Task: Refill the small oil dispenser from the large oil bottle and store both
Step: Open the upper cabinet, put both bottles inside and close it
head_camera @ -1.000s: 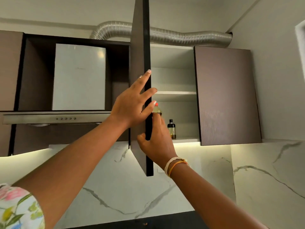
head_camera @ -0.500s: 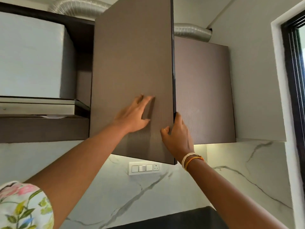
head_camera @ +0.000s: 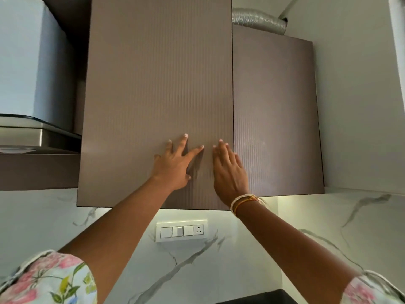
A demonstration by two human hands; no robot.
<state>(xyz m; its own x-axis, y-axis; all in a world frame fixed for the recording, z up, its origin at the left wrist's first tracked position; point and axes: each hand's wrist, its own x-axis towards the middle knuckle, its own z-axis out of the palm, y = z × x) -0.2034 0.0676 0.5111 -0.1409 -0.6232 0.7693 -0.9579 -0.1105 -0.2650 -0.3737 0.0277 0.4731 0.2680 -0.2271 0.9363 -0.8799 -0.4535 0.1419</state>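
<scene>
While both my palms lie flat on the cabinet door [head_camera: 153, 84], the one relation that matters is how this door stands against its neighbour door [head_camera: 276, 110]: its right edge runs vertically, just beside my right hand [head_camera: 229, 172], and the panel seems to sit a little forward of the neighbour — so I judge it is nearly closed, not fully seated. My right hand is the nearer one to that free edge; my left hand [head_camera: 175, 165] presses more toward the middle of the panel, fingers spread. Both hands are open and hold nothing, only pushing on the ribbed brown surface. The push should go straight into the panel, away from me. The small oil dispenser and the large oil bottle I cannot see at all — I suppose they are behind this door, but the view does not show it. Below the cabinet there is a switch plate [head_camera: 181, 231] on the marble wall, and the chimney hood [head_camera: 28, 69] stands to the left.
</scene>
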